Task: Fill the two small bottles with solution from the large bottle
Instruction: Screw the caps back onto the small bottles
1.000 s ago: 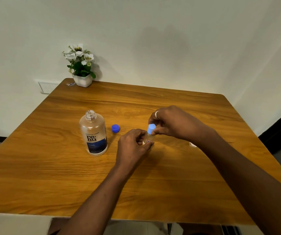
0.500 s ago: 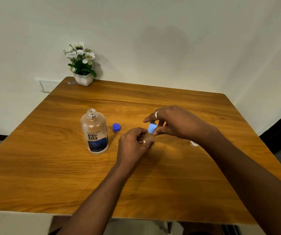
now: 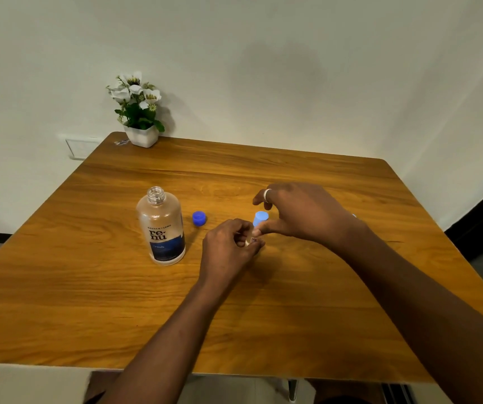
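1. My left hand [image 3: 228,247] curls around the small clear plastic bottle [image 3: 252,239], fingers pressed on its body just above the wooden table [image 3: 88,287].
2. My right hand [image 3: 298,212] pinches the bottle's light-blue cap [image 3: 260,218] between thumb and fingers; a ring sits on one finger.
3. The large clear plastic bottle with dark-blue label [image 3: 163,228] stands upright and uncapped to the left, its round blue cap [image 3: 199,218] lying just beside it.
4. A white pot of white flowers [image 3: 139,112] stands at the far corner.
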